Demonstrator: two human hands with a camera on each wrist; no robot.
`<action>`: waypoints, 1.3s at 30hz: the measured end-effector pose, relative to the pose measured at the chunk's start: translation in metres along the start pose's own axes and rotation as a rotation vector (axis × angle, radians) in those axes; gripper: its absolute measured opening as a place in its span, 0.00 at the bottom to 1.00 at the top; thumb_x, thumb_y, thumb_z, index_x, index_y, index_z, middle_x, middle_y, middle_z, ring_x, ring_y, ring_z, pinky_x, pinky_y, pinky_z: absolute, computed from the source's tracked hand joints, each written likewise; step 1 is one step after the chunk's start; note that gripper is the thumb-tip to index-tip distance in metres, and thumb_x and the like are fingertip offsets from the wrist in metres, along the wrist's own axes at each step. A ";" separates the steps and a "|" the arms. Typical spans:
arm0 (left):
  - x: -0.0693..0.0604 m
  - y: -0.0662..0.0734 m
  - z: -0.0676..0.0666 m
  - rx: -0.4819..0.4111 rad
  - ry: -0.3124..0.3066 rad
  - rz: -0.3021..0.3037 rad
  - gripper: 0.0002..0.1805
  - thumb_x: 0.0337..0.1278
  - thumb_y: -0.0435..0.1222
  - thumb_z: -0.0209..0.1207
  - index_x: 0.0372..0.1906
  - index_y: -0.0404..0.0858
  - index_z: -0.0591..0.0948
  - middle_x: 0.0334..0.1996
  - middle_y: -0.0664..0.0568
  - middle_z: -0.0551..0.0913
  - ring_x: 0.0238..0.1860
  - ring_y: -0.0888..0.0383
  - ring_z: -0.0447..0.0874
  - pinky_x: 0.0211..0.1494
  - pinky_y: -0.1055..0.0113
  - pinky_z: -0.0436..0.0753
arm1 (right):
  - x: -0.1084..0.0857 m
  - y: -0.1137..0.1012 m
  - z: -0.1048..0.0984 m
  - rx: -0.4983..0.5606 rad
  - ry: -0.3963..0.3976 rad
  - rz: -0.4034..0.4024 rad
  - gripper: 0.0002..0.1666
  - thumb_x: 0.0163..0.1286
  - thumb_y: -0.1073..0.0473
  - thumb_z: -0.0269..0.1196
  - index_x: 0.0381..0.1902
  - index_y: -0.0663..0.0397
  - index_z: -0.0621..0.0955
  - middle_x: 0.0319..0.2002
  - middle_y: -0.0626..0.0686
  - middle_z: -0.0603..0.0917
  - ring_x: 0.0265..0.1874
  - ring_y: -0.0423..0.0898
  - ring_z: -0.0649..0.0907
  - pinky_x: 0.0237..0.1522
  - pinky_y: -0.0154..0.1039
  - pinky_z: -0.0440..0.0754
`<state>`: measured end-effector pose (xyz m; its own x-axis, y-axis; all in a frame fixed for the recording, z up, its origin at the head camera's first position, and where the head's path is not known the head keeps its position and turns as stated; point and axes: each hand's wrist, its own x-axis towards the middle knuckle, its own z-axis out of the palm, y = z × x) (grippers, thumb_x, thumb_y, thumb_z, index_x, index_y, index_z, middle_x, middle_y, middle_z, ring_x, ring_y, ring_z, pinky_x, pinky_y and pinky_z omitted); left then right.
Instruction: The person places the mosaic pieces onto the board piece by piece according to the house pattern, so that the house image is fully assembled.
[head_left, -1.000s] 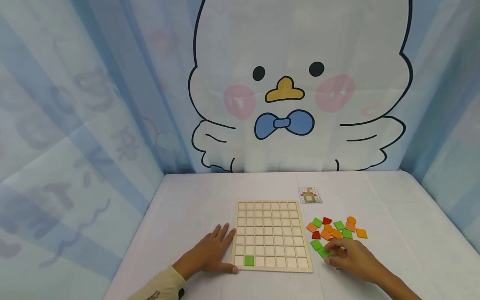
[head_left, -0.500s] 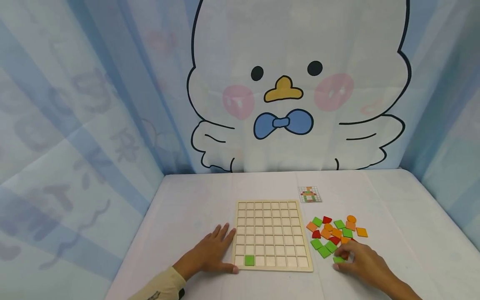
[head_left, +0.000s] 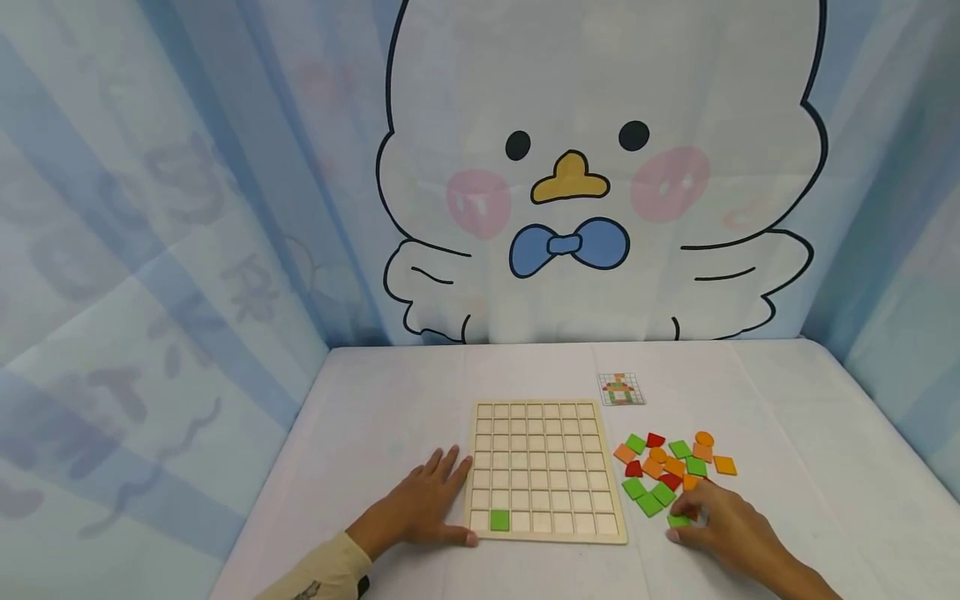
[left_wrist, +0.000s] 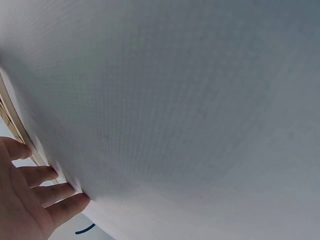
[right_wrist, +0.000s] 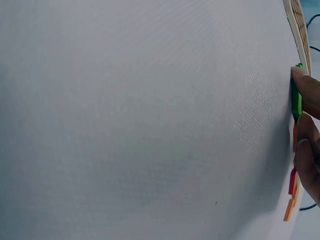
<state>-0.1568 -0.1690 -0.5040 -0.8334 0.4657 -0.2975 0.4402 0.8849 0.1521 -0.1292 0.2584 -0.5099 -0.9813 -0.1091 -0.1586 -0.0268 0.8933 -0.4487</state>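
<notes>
My left hand (head_left: 429, 504) lies with its fingers spread beside the wooden grid board (head_left: 546, 542), touching its left edge. One green square tile (head_left: 499, 521) sits in the board's bottom row, second cell from the left. To the right of the board, my right hand (head_left: 723, 527) pinches another green square tile (head_left: 678, 521) at the near side of the loose tiles. In the right wrist view, thumb and finger meet opposite edges of that green tile (right_wrist: 296, 100), low at the cloth. The left wrist view shows the left hand's fingertips (left_wrist: 75, 192) on the cloth near the board.
Several loose green, orange and red tiles (head_left: 673, 467) lie right of the board, some round or fan-shaped. A small pattern card (head_left: 622, 389) lies behind them. White cloth covers the table (head_left: 397, 400); a printed curtain (head_left: 570, 300) stands behind it.
My right hand has shifted right and toward the near edge, uncovering green and red tiles, and now pinches a green tile. Over the last half second it barely moves. The left hand stays put.
</notes>
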 end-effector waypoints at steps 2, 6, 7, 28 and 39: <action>0.000 0.000 -0.001 -0.001 -0.001 -0.002 0.64 0.45 0.78 0.54 0.80 0.42 0.55 0.80 0.39 0.52 0.78 0.36 0.53 0.71 0.40 0.68 | 0.000 0.000 0.000 -0.006 0.002 -0.005 0.16 0.47 0.48 0.80 0.32 0.43 0.87 0.29 0.43 0.77 0.31 0.42 0.74 0.30 0.34 0.69; -0.001 0.000 -0.001 -0.007 -0.005 -0.008 0.64 0.45 0.78 0.54 0.80 0.42 0.55 0.80 0.40 0.52 0.79 0.36 0.52 0.72 0.40 0.67 | 0.000 0.000 0.001 -0.017 0.000 -0.011 0.16 0.48 0.48 0.80 0.33 0.43 0.87 0.30 0.44 0.76 0.32 0.42 0.74 0.30 0.35 0.70; 0.000 0.000 -0.001 -0.006 -0.006 -0.010 0.64 0.44 0.78 0.54 0.80 0.42 0.55 0.80 0.40 0.52 0.79 0.36 0.52 0.72 0.40 0.67 | 0.000 -0.001 0.001 -0.019 0.000 -0.012 0.16 0.48 0.48 0.80 0.33 0.43 0.86 0.30 0.44 0.76 0.32 0.42 0.74 0.30 0.36 0.70; 0.000 0.000 -0.004 -0.013 -0.015 -0.009 0.64 0.45 0.78 0.55 0.80 0.42 0.55 0.80 0.40 0.52 0.79 0.37 0.52 0.72 0.40 0.67 | -0.002 -0.010 0.000 0.030 -0.027 -0.025 0.15 0.56 0.52 0.76 0.39 0.39 0.84 0.26 0.42 0.77 0.27 0.42 0.71 0.27 0.34 0.67; 0.002 -0.002 0.001 -0.016 -0.022 -0.024 0.64 0.43 0.79 0.54 0.80 0.44 0.54 0.81 0.41 0.50 0.79 0.37 0.51 0.73 0.40 0.66 | -0.003 -0.017 -0.003 0.105 -0.047 -0.166 0.09 0.61 0.50 0.72 0.38 0.36 0.84 0.26 0.40 0.75 0.26 0.35 0.70 0.28 0.31 0.67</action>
<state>-0.1591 -0.1696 -0.5060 -0.8362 0.4440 -0.3220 0.4142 0.8960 0.1598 -0.1268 0.2446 -0.4986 -0.9551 -0.2735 -0.1142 -0.1652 0.8111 -0.5611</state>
